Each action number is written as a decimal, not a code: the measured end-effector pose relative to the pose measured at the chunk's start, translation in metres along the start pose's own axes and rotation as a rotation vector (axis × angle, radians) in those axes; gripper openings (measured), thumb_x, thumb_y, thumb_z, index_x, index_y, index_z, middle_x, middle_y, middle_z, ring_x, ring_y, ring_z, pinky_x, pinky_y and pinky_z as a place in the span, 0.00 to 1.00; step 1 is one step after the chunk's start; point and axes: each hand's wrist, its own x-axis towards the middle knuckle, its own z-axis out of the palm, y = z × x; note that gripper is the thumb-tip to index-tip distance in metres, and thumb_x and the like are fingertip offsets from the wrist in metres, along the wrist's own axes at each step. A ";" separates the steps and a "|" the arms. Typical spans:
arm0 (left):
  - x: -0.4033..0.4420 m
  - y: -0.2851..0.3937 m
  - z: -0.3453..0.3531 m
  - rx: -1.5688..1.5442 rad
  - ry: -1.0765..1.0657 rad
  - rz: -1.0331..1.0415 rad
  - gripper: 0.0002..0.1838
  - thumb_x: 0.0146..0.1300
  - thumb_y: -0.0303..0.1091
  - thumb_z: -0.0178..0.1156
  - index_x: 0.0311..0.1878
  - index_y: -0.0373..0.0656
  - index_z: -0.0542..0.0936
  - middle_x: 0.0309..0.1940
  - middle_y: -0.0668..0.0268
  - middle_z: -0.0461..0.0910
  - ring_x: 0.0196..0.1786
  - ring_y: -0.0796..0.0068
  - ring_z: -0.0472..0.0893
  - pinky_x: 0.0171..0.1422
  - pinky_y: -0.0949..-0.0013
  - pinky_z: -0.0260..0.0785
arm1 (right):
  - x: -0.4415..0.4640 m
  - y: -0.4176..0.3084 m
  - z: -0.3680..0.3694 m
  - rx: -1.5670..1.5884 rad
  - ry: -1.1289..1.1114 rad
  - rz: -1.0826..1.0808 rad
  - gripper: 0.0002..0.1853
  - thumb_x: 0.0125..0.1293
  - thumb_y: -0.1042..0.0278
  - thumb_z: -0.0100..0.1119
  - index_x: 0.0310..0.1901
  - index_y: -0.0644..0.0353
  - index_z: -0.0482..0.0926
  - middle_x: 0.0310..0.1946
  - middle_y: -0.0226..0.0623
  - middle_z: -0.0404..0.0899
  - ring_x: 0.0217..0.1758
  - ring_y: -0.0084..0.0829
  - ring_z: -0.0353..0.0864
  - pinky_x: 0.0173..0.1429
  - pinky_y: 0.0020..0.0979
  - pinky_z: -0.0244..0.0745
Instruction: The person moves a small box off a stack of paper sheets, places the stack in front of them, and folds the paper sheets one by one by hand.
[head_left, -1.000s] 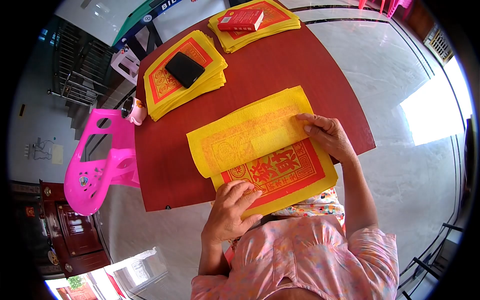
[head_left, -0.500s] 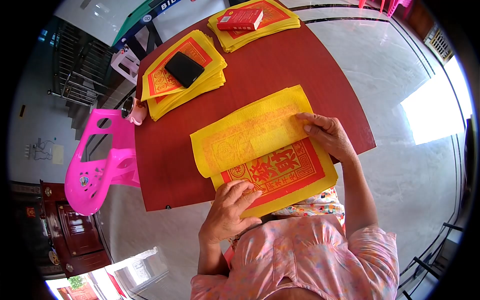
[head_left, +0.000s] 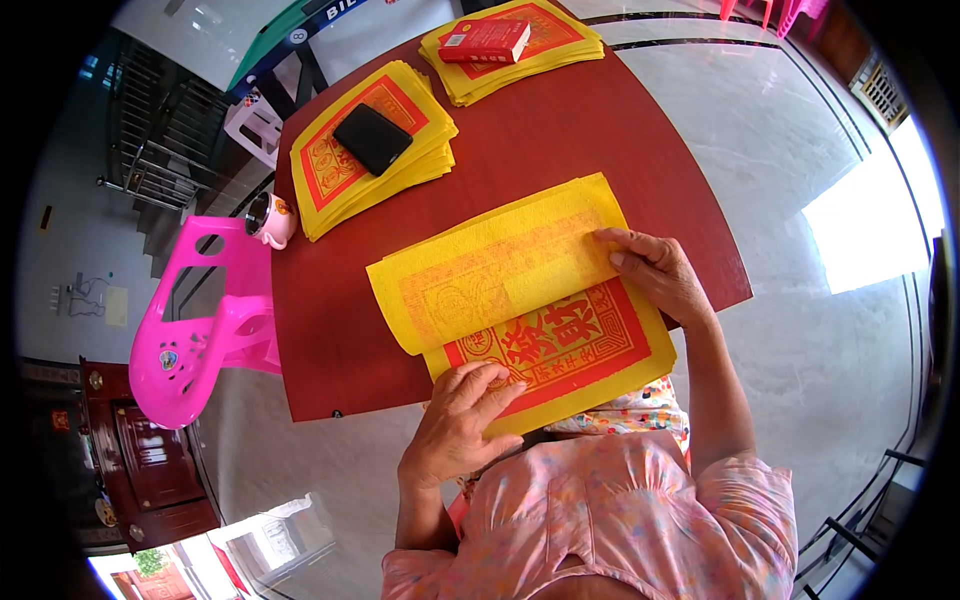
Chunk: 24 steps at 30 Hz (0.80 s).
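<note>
A stack of yellow joss paper [head_left: 640, 375] with red printed characters lies at the table's near edge, partly over it. Its upper sheet [head_left: 500, 270] is folded back, showing the plain yellow underside with faint print coming through. My right hand [head_left: 660, 275] pinches this folded sheet at its right edge between thumb and fingers. At the lower left corner of the stack, my left hand [head_left: 462, 415] has curled fingers on the printed face and its thumb at the near edge. The part of the stack under the fold is hidden.
Two more joss paper piles stand farther back: the left pile [head_left: 430, 165] bears a black phone [head_left: 372, 138], the right pile [head_left: 570, 45] a red book [head_left: 484, 40]. A pink mug [head_left: 272, 222] and pink chair [head_left: 190, 340] are at the left edge of the red table [head_left: 340, 320].
The folded sheet's left end has spread slightly left and flattened. The top sheet on the left pile lies flatter. Both hands stay nearly in place.
</note>
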 end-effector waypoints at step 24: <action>-0.005 0.002 -0.005 -0.042 0.177 0.025 0.09 0.50 0.28 0.66 0.36 0.38 0.82 0.49 0.58 0.76 0.53 0.57 0.75 0.57 0.59 0.69 | -0.001 -0.001 0.000 0.058 -0.009 0.025 0.13 0.70 0.72 0.52 0.54 0.60 0.80 0.36 0.29 0.83 0.39 0.15 0.78 0.47 0.24 0.77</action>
